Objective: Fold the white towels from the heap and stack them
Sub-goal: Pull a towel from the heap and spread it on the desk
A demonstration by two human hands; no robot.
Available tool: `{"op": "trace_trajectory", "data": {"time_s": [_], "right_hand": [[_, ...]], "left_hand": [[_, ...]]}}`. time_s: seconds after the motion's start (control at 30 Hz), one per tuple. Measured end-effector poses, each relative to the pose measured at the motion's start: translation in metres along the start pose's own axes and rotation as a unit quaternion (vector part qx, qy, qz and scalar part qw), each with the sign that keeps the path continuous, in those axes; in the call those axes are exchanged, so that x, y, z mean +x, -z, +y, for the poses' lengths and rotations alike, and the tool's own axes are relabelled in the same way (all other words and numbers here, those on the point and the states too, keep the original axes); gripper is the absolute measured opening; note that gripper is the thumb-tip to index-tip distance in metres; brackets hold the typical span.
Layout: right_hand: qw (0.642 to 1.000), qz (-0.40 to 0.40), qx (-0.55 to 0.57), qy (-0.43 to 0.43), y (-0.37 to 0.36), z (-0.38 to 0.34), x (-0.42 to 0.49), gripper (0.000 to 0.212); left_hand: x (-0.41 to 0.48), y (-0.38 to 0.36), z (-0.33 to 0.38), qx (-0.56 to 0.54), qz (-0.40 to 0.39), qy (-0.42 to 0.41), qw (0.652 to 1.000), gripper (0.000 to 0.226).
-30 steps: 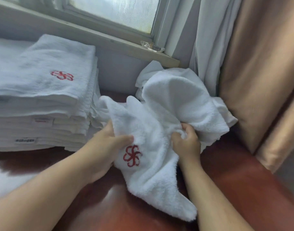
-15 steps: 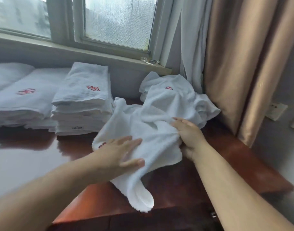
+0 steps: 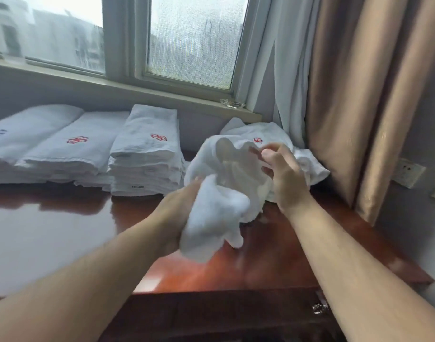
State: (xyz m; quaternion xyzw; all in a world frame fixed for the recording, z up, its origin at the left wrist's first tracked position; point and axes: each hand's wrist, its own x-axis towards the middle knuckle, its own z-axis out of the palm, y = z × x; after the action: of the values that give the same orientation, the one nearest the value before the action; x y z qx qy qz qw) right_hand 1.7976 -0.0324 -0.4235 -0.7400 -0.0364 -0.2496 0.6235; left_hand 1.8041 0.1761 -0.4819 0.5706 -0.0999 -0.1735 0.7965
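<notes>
Head view. Two bare hands hold one white towel (image 3: 218,206) over the red-brown worktop (image 3: 63,233), towards its right end. The left hand (image 3: 177,213) grips the lower, bunched part of the towel. The cloth drapes over most of its fingers and hides them. The right hand (image 3: 283,176) is higher and further back. Its fingers are curled and pinch the upper edge of the same towel against the thumb, though motion blur softens the detail there. The towel is crumpled and unfolded, spanning the gap between the two hands. Whether its hanging end touches the worktop cannot be told.

Directly behind the towel lies the heap (image 3: 273,132) of loose white towels, at the far right corner of the worktop, with one red flower emblem showing on top. To the left stands a tall stack (image 3: 147,156) of folded towels, emblem uppermost. Further left are a lower stack (image 3: 71,149) bearing the same emblem and a third pile (image 3: 26,137) with a blurred blue mark. All three sit along the wall beneath the sill (image 3: 162,95) of the window (image 3: 191,45). A white curtain (image 3: 288,70) and a tan curtain (image 3: 359,95) hang at right, touching the heap. A wall socket (image 3: 408,172) shows beyond them.
</notes>
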Motion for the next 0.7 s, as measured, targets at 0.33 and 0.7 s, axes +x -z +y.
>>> {"op": "trace_trajectory", "data": {"time_s": [0.33, 0.7], "right_hand": [[0.87, -0.278, -0.405, 0.048, -0.03, 0.063, -0.022, 0.066], [0.835, -0.159, -0.509, 0.135, -0.045, 0.113, 0.001, 0.032]], "left_hand": [[0.009, 0.063, 0.014, -0.36, -0.001, -0.128, 0.924, 0.085], [-0.015, 0.115, -0.01, 0.008, 0.162, -0.035, 0.986, 0.025]]}}
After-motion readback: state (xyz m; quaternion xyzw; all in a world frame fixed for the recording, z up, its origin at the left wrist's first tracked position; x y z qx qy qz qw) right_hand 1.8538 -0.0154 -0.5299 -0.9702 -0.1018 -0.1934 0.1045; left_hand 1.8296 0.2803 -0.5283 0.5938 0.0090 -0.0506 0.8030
